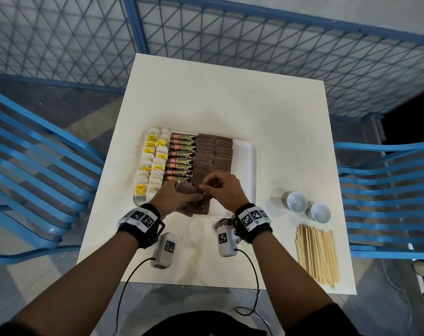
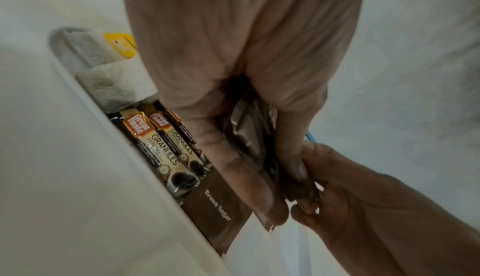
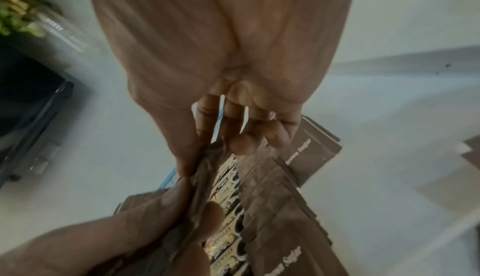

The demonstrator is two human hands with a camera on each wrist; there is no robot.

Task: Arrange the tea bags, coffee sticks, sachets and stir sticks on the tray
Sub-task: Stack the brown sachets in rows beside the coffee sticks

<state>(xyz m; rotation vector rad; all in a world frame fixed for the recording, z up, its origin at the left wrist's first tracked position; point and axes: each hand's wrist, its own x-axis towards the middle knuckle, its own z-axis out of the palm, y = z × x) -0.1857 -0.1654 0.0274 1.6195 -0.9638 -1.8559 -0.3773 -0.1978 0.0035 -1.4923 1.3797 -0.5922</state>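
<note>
A white tray (image 1: 246, 156) holds tea bags (image 1: 150, 163) on its left, coffee sticks (image 1: 182, 156) beside them, and two columns of brown sugar sachets (image 1: 214, 154). My left hand (image 1: 174, 197) grips a stack of brown sachets (image 2: 249, 136) over the tray's near edge. My right hand (image 1: 220, 189) pinches one sachet (image 3: 207, 165) at the top of that stack between thumb and forefinger, the other fingers loosely curled. In the left wrist view the coffee sticks (image 2: 161, 143) and a sachet marked Brown Sugar (image 2: 215, 208) lie in the tray below my fingers.
Wooden stir sticks (image 1: 317, 255) lie in a pile at the table's right front. Two small white bowls (image 1: 308, 207) stand behind them. Blue slatted chairs (image 1: 36, 178) flank the white table (image 1: 230, 105), and a blue mesh fence (image 1: 254, 44) stands behind.
</note>
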